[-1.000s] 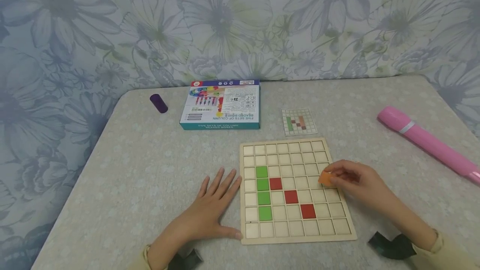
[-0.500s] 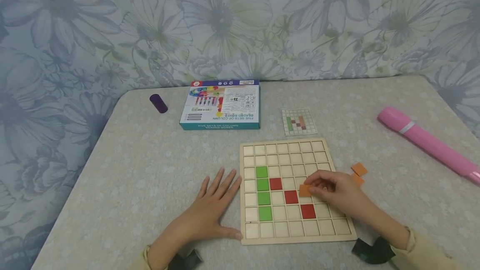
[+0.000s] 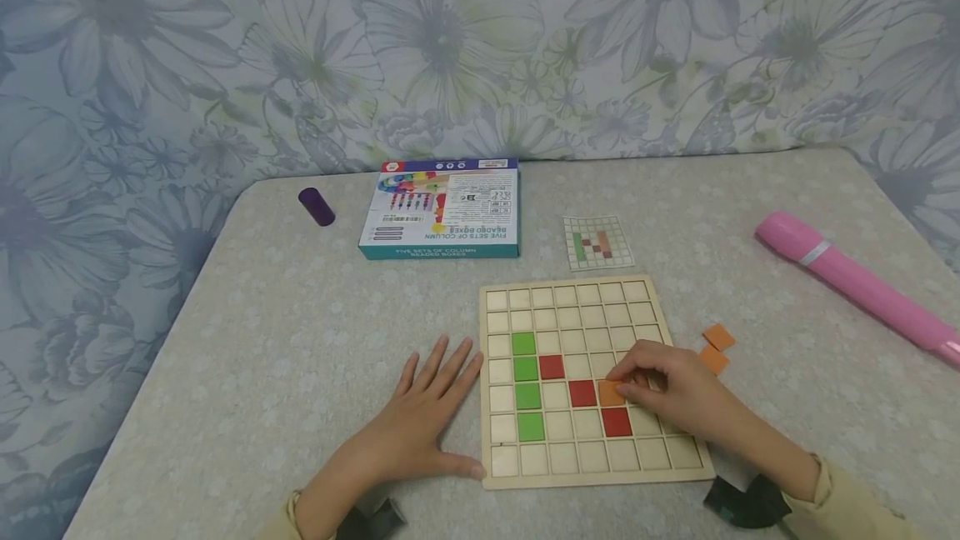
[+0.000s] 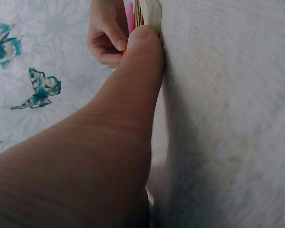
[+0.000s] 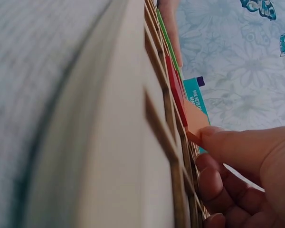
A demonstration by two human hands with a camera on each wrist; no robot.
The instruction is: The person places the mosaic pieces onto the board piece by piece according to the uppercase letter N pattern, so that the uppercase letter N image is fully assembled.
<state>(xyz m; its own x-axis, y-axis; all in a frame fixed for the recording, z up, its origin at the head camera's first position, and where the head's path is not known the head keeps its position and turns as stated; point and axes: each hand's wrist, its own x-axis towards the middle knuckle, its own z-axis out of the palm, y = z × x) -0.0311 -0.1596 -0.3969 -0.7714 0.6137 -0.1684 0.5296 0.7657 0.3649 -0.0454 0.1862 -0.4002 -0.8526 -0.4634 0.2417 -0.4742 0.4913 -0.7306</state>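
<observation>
A wooden grid board (image 3: 600,482) lies on the table, with several green tiles (image 3: 528,396) in one column and three red tiles (image 3: 582,394) along a diagonal. My right hand (image 3: 675,386) pinches an orange square tile (image 3: 611,392) between thumb and fingertip, over the cell right of the middle red tile. In the right wrist view that orange tile (image 5: 195,118) tilts up from the grid. Two loose orange tiles (image 3: 718,337) lie right of the board. My left hand (image 3: 423,423) rests flat on the table, fingers spread, thumb tip at the board's left edge.
Behind the board lies a small pattern card (image 3: 598,243) printed with green, brown and orange squares. A flat cardboard box (image 3: 442,211) and a purple cylinder (image 3: 317,207) stand at the back left. A long pink roll (image 3: 862,286) lies on the right.
My right hand has moved left over the board and lowered the orange tile to a cell beside a red one, uncovering two orange tiles on the table. The left hand has stayed put.
</observation>
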